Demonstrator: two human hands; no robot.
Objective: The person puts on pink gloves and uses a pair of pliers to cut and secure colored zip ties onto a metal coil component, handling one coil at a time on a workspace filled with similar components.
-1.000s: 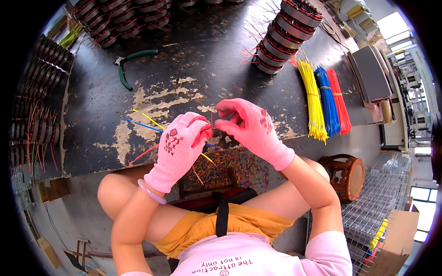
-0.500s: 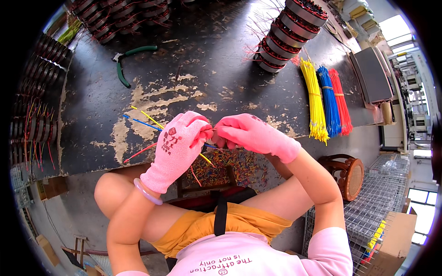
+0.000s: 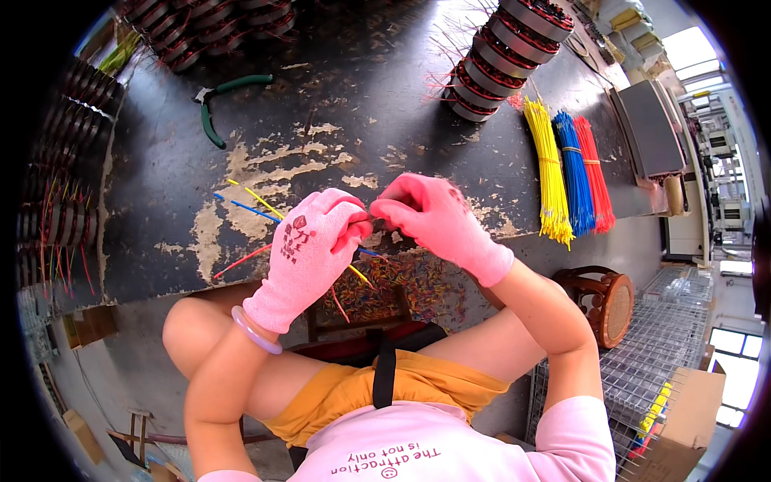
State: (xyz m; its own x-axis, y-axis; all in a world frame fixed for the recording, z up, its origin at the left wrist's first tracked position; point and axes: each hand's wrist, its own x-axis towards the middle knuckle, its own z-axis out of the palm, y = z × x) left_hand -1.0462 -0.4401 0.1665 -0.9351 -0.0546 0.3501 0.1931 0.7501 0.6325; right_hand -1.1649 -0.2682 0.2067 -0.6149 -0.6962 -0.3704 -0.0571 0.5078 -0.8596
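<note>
My left hand point(image 3: 309, 245), in a pink glove, is closed around a few thin wires. A yellow wire point(image 3: 250, 194), a blue wire point(image 3: 239, 206) and a red wire point(image 3: 241, 263) stick out on its left side, and their other ends show below the fingers on the right. Close beside its fingertips is my right hand point(image 3: 444, 221), also gloved in pink, with thumb and fingers pinched together. Whatever lies in that pinch is hidden or too small to make out. Both hands are over the front edge of the worn black table point(image 3: 361, 104).
Green-handled cutting pliers point(image 3: 211, 120) lie at the back left. A stack of wound motor stators point(image 3: 502, 64) stands at the back right, beside yellow point(image 3: 550, 181), blue point(image 3: 573, 177) and red wire bundles point(image 3: 596, 177). More stators point(image 3: 217, 32) fill the far left. A wooden stool point(image 3: 602, 305) stands right.
My right hand has tilted more upright, its knuckles rising and its fingers curling tighter. My left hand has barely moved and still holds the wires.
</note>
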